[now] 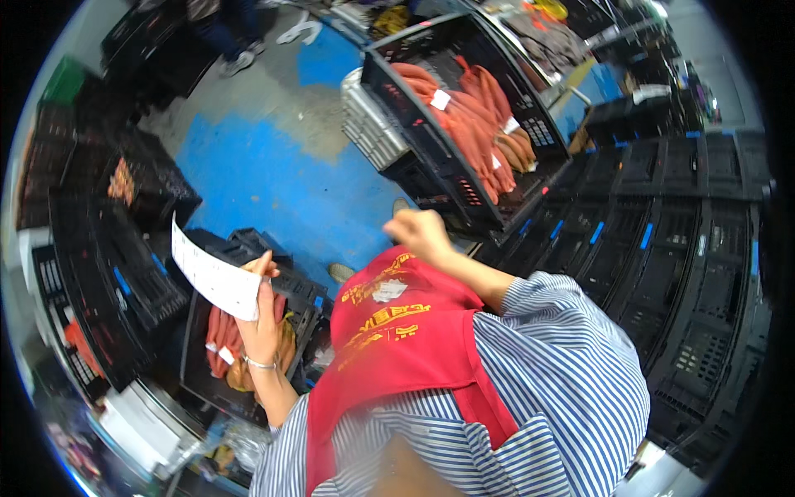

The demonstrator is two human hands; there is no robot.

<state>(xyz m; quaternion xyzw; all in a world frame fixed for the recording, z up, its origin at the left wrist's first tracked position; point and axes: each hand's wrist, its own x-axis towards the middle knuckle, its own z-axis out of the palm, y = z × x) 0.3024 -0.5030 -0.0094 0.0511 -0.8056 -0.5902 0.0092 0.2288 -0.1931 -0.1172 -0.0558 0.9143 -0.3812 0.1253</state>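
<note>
My left hand (pixel 263 311), with a bracelet at the wrist, is closed on a curved white sheet of paper (pixel 215 277) with faint printing. It holds the sheet above a black crate (pixel 195 364) that contains reddish long bundles (pixel 222 335) and brownish ones, with a white tag. My right hand (pixel 422 238) is raised in front of the red apron (pixel 397 331). Its fingers are curled together, and whatever may be between them is hidden. Just beyond it stands a large black crate (pixel 451 157) containing reddish bundles (pixel 472 124) with white tags.
Stacked black crates (pixel 629 190) line the right side. More dark crates (pixel 99 265) stand at the left. Between them lies a grey floor with worn blue paint (pixel 257 174). Silvery-white stacked pieces (pixel 373 124) sit beside the large crate. Another person's legs (pixel 228 33) show at the far left.
</note>
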